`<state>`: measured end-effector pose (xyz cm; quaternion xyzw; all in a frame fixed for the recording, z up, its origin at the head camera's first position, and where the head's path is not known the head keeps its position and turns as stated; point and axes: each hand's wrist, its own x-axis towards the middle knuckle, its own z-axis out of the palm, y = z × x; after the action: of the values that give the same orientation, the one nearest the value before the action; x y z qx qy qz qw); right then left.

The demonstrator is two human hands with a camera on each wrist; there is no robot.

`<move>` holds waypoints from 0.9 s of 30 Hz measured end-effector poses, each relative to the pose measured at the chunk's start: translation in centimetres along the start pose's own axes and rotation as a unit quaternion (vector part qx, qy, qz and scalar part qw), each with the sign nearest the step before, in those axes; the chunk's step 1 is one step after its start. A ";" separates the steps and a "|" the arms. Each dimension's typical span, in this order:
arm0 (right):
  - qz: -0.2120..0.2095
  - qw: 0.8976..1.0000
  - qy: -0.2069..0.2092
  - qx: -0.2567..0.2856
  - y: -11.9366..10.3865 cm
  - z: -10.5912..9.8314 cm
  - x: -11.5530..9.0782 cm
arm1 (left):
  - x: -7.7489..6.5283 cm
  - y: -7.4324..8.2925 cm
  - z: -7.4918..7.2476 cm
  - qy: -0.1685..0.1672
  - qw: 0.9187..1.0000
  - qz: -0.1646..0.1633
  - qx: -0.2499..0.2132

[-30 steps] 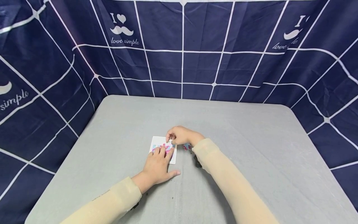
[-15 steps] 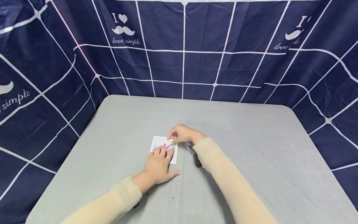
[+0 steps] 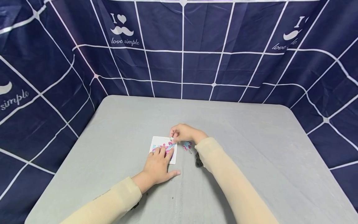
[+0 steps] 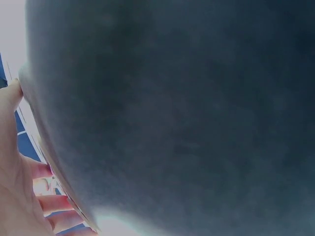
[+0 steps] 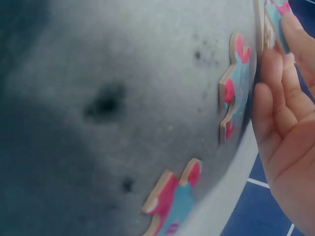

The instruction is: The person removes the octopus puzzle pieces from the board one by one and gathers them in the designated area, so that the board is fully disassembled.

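A small white puzzle board (image 3: 157, 139) lies on the grey table, with pink and blue pieces fitted across its middle. My left hand (image 3: 156, 166) rests over its lower part, fingers straight on the picture and thumb spread out on the table. At the board's upper right corner, my right hand (image 3: 183, 133) pinches a puzzle piece (image 5: 278, 22) between thumb and fingers. Pink and blue show on that piece, which is tilted on edge in the right wrist view. Part of the picture is hidden under my left hand.
Loose puzzle pieces lie right of the board; the right wrist view shows one piece (image 5: 237, 88) close to my hand and another piece (image 5: 177, 199) lower down. Dark specks dot the grey table (image 3: 237, 130). A navy curtain (image 3: 201, 68) with white lines surrounds it.
My right hand has shifted slightly right and away at the board's upper corner. The pinched piece's pink and blue now show beside the fingertips. My left hand has stayed in place.
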<state>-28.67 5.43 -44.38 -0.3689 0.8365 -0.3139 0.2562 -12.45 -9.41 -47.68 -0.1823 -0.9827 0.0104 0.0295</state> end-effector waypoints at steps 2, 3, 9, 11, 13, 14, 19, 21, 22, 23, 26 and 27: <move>-0.004 1.000 0.000 0.029 0.3 0.0 -0.3 | 0.0 0.1 0.0 -0.002 1.000 0.000 -0.001; -0.005 0.999 -0.001 0.044 0.5 0.1 -0.4 | 0.0 0.1 0.1 -0.003 1.000 0.000 -0.002; -0.012 0.995 -0.002 0.100 1.8 -0.5 -1.7 | -0.1 0.1 0.0 -0.008 1.000 0.000 -0.010; -0.007 0.994 0.004 0.111 2.1 -0.9 -2.3 | -0.1 0.1 0.0 -0.006 1.000 0.000 -0.011; -0.002 0.993 0.010 0.122 2.4 -1.4 -2.9 | -0.1 0.1 -0.1 -0.004 1.000 -0.002 -0.012; 0.003 0.992 0.013 0.123 2.5 -1.7 -3.2 | -0.1 0.1 -0.1 -0.004 1.000 -0.002 -0.012; 0.019 0.992 0.024 0.125 3.1 -3.0 -4.7 | -0.1 0.1 -0.3 -0.004 1.000 -0.004 -0.019; 0.026 0.992 0.026 0.123 3.4 -3.5 -5.4 | -0.1 0.2 -0.4 -0.004 1.000 -0.004 -0.022; 0.027 0.992 0.025 0.121 3.6 -3.7 -5.8 | -0.2 0.2 -0.4 -0.003 1.000 -0.004 -0.022; 0.029 0.992 0.024 0.121 3.7 -3.9 -6.2 | -0.2 0.2 -0.4 -0.001 1.000 -0.003 -0.022; 0.037 0.992 0.019 0.123 4.3 -4.3 -7.3 | -0.2 0.2 -0.3 0.003 1.000 -0.001 -0.023; 0.040 0.991 0.016 0.125 4.5 -4.4 -7.7 | -0.2 0.2 -0.3 0.003 1.000 -0.001 -0.024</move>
<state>-29.09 15.30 -43.12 -0.2950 0.8090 -0.4114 0.2988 -12.20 -9.28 -47.40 -0.1820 -0.9828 -0.0135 0.0283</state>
